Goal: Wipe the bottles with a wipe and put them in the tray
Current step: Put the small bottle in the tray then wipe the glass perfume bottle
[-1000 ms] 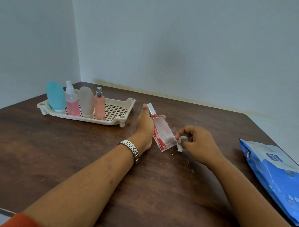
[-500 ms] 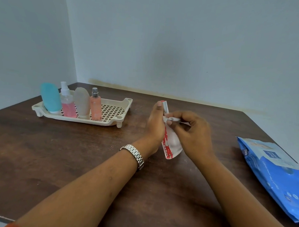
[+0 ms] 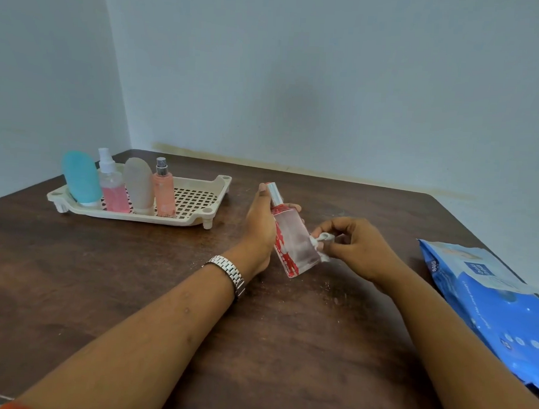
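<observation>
A dark wooden surface (image 3: 104, 274) fills the corner of the room. At its right edge lies a blue pack of wipes (image 3: 489, 303). Toward the back left sits a cream slotted tray (image 3: 197, 198) with four bottles upright in a row at its left end: a teal bottle (image 3: 81, 177), a pink spray bottle (image 3: 113, 188), a frosted grey bottle (image 3: 139, 186) and a peach spray bottle (image 3: 163, 193).

Right of the tray, the left hand (image 3: 261, 225) is wrapped around a clear bottle with red trim (image 3: 294, 239), holding it tilted above the surface with its silver cap pointing away. The right hand (image 3: 359, 248), fingers curled, pinches a bunched white wipe (image 3: 322, 240) against the bottle's lower right side. A metal watch (image 3: 228, 272) sits on the left wrist.
</observation>
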